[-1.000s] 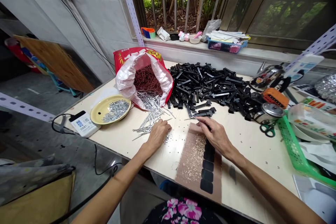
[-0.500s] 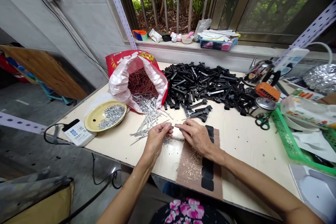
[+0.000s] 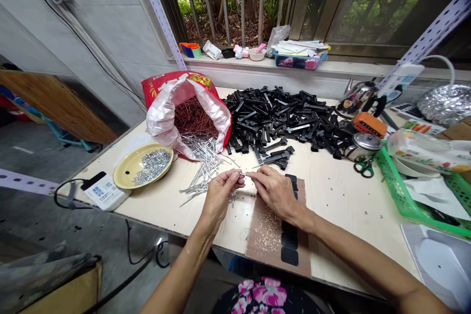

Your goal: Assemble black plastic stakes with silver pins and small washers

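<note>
My left hand point(image 3: 224, 190) and my right hand point(image 3: 274, 189) meet over the near middle of the table, fingertips pinched and almost touching. Whatever small piece sits between them is too tiny to make out. Below my left hand lie a few tiny metal bits point(image 3: 231, 198). Long thin silvery rods point(image 3: 200, 169) spill toward it from a red and white bag point(image 3: 162, 120) that also holds reddish-brown rods point(image 3: 195, 117). Under my right hand is a brown board point(image 3: 263, 235) with black rounded squares point(image 3: 290, 238) and pale crumbs. Beyond it are black plastic parts point(image 3: 272, 113) in a heap.
A yellow dish point(image 3: 123, 169) of small metal pieces stands at left, beside a white box point(image 3: 106, 191) with a cable. At right are green-handled scissors point(image 3: 364, 169), a lidded metal pot point(image 3: 364, 146), an orange object point(image 3: 370, 124), a kettle point(image 3: 356, 98) and a green basket point(image 3: 393, 186).
The whole view has shifted slightly, so the table's things appear a little further left. Both hands keep nearly the same pinched pose, fingertips close together.
</note>
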Motion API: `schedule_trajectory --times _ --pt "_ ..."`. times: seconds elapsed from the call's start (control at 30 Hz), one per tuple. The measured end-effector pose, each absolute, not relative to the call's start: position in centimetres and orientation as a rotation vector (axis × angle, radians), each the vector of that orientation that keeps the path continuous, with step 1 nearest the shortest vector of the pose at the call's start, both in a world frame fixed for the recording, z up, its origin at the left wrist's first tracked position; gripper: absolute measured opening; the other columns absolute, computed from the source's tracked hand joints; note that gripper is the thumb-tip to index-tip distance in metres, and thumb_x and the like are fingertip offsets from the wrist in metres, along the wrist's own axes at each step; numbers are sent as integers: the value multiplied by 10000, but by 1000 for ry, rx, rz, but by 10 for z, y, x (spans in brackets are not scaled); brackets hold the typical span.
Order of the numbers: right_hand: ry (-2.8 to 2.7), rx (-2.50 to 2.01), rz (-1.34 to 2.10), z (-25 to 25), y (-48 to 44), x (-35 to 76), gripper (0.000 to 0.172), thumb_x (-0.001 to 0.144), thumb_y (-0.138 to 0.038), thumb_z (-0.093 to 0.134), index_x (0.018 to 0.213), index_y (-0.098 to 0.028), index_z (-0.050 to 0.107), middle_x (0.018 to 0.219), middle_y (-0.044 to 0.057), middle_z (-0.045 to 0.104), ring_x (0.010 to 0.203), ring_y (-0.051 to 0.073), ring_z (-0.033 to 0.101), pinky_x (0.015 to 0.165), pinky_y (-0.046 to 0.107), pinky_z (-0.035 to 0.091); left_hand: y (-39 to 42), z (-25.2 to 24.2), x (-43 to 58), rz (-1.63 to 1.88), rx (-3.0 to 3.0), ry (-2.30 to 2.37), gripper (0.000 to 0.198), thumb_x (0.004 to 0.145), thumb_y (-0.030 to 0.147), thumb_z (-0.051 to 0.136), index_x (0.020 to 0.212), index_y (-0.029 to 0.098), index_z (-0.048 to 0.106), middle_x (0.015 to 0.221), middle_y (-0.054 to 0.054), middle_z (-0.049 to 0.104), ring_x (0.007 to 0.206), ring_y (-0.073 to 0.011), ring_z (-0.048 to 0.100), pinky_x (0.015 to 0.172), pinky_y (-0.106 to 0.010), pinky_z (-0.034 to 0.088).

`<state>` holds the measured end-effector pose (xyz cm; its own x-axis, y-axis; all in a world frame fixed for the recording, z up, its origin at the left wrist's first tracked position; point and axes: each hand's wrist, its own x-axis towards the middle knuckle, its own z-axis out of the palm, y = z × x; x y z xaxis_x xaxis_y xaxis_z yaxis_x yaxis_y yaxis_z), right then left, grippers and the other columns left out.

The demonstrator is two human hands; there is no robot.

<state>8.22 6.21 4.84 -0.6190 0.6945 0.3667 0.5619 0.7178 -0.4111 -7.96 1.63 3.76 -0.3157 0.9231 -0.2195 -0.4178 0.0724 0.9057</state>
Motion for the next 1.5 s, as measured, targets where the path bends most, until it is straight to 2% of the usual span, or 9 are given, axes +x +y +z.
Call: schedule_trajectory --times 0.17,0.4,0.73,0.93,1.1,1.17,1.27,1.37,1.5 --pt "-2409 -1000 244 48 59 84 234 945 -246 457 1092 -256 639 886 20 616 765 137 560 590 253 359 19 37 -80 1511 608 1258 281 615 264 807 816 101 698 693 -22 669 616 -86 605 653 -203 489" --pt "-2342 -1040 115 39 56 85 156 932 -244 478 946 -191 624 884 30 637 819 155 561 664 263 363 23 31 -79 1423 547 1193 399 549 280 845 875 101 701 665 -17 669 587 -84 599 631 -211 509" --pt "-2357 -973 -174 32 56 86 155 942 -236 473 894 -201 617 797 31 623 760 166 511 668 294 318 24 24 -79 1423 613 1218 299 581 286 828 782 108 697 632 -1 635 573 -84 571 601 -211 481" --pt "-2372 -951 23 35 60 92 170 949 -261 467 953 -195 624 834 31 646 785 157 540 678 278 350 22 27 -80 1391 741 1275 250 626 297 798 757 114 690 620 -3 623 579 -93 557 611 -220 458" --pt "-2378 -996 168 40 60 93 231 962 -279 428 879 -177 618 815 40 637 751 149 554 671 265 374 23 27 -79 1376 758 1281 259 623 310 798 748 114 685 621 -5 616 581 -98 553 610 -226 453" --pt "-2384 -1016 240 41 60 93 204 959 -269 431 924 -172 607 847 38 629 733 137 554 653 251 378 23 27 -78 1367 752 1283 267 621 317 799 750 114 684 617 -5 618 577 -97 555 606 -222 447" --pt "-2424 -987 197 41 59 95 193 956 -260 431 955 -176 604 877 44 615 757 144 554 660 251 378 23 28 -78 1349 743 1278 280 611 324 805 748 112 683 607 -4 616 563 -93 551 596 -215 441" --pt "-2455 -961 108 39 61 96 256 970 -277 400 875 -178 616 807 45 605 765 156 550 675 263 370 22 29 -77 1339 756 1288 287 606 328 807 749 110 686 607 -4 616 558 -93 548 590 -216 438" --pt "-2416 -961 261 36 61 98 212 964 -282 422 952 -176 604 833 40 615 756 138 559 679 243 383 22 30 -76 1338 755 1289 289 606 332 807 752 113 689 615 -7 619 570 -101 555 604 -226 446"
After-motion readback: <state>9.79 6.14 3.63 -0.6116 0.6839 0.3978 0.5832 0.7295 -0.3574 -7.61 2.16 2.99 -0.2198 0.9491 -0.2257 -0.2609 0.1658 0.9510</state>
